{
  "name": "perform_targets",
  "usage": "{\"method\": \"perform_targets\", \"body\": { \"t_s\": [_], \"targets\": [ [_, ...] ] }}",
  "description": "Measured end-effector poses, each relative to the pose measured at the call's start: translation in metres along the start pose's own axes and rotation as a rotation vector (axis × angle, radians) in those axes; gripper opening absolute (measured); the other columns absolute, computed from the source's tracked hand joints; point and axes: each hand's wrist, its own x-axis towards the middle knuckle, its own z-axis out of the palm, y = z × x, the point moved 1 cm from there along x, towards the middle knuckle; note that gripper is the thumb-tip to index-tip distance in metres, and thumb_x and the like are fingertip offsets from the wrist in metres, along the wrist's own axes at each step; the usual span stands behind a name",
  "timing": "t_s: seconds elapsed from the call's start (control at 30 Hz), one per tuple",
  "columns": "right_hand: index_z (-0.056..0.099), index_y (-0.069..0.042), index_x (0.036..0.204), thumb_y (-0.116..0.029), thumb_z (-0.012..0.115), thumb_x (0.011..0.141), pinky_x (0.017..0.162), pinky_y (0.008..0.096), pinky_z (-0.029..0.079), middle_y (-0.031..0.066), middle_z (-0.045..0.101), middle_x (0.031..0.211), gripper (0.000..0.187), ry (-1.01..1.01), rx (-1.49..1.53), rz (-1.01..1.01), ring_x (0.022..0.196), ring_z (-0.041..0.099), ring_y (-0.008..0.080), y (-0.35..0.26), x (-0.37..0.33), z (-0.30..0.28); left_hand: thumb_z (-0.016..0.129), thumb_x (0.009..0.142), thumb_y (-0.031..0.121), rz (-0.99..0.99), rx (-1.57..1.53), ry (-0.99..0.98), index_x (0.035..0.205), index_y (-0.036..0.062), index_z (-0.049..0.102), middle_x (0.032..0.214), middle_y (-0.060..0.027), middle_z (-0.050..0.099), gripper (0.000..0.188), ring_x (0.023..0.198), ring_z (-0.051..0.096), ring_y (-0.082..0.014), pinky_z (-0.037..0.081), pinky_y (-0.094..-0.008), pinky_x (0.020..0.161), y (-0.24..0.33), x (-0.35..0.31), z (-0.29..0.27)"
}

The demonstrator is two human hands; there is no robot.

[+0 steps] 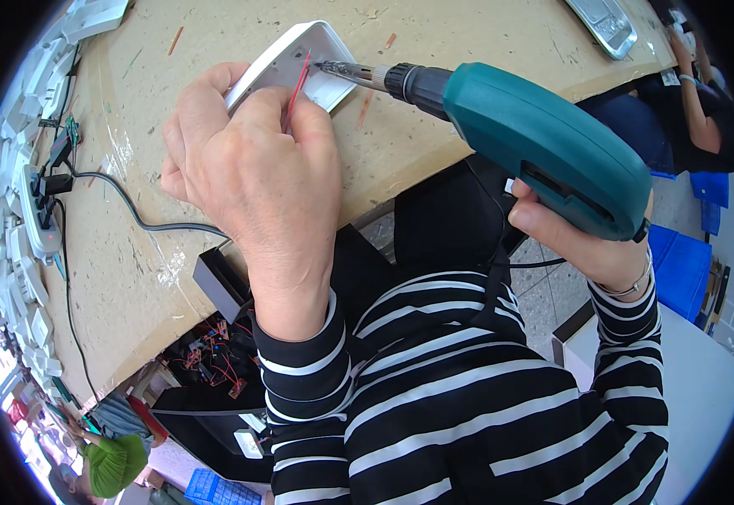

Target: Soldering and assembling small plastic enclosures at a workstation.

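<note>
Casing [281, 71], white hollow plastic, over brown desk [190, 52] nr front edge; L hand [266, 160] grips it, pinching thin red wires [300, 82]; R hand [586, 251] holds dark-green pistol-shaped tool [544, 126] w/ metal tip [346, 72] beside wires.

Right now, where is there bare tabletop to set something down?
The widest mostly bare patch on the tabletop lies between the white housing and the metal tray, with a few scraps. A smaller one sits between the dark box and the leftmost black cable. The left edge is crowded with white casings and a power strip.
</note>
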Motion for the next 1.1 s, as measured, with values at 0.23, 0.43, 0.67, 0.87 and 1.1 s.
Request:
{"method": "perform_targets", "body": {
  "t_s": [0.23,0.43,0.67,0.87,1.1],
  "targets": [
    [0.069,0.000,0.096,-0.012,0.082,0.075,0.064,0.0250,0.050,0.0072,0.068,0.083,0.027,0.021,0.056,0.103,0.071,0.064,0.0152,-0.0004,-0.0060,0.0016,0.067,0.074,0.015,-0.032,0.050,-0.038,0.077,0.0040,0.073,0.103,-0.0036,0.065,0.013,0.097,0.057,-0.0256,0.037,-0.0393,0.084,0.0026,0.0012,-0.0026],
    [0.069,-0.001,0.096,-0.013,0.082,0.074,0.064,0.0253,0.050,0.0078,0.068,0.083,0.027,0.016,0.028,0.166,0.072,0.065,0.0156,-0.0010,-0.0079,0.0011,0.064,0.068,0.011,-0.016,-0.019,-0.004,0.070,0.0070,0.072,0.102,-0.0030,0.061,0.009,0.094,0.053,-0.0253,0.032,-0.0418,0.078,0.0003,0.0001,0.0018],
    [0.067,0.000,0.101,-0.013,0.082,0.075,0.065,0.0258,0.050,0.0079,0.068,0.085,0.032,0.006,0.043,0.100,0.074,0.065,0.0163,0.0009,-0.0054,0.0026,0.065,0.068,0.010,0.007,-0.006,0.012,0.071,0.0069,0.072,0.101,-0.0033,0.061,0.009,0.094,0.053,-0.0256,0.032,-0.0421,0.079,0.0000,0.0000,0.0007],
    [0.066,0.001,0.106,-0.013,0.081,0.075,0.067,0.0257,0.050,0.0077,0.067,0.086,0.037,0.019,0.004,-0.030,0.075,0.064,0.0160,0.0004,-0.0003,0.0031,0.065,0.068,0.010,0.009,-0.002,0.014,0.071,0.0068,0.072,0.101,-0.0033,0.061,0.009,0.094,0.053,-0.0257,0.032,-0.0425,0.079,0.0011,0.0002,0.0011],
    [0.067,-0.001,0.102,-0.012,0.081,0.075,0.065,0.0252,0.049,0.0067,0.067,0.083,0.032,-0.037,-0.027,-0.005,0.072,0.064,0.0152,-0.0002,-0.0005,0.0005,0.065,0.068,0.010,0.000,-0.010,0.012,0.070,0.0063,0.073,0.101,-0.0038,0.062,0.009,0.095,0.054,-0.0258,0.032,-0.0427,0.079,0.0009,0.0004,0.0007]
  ]
}}
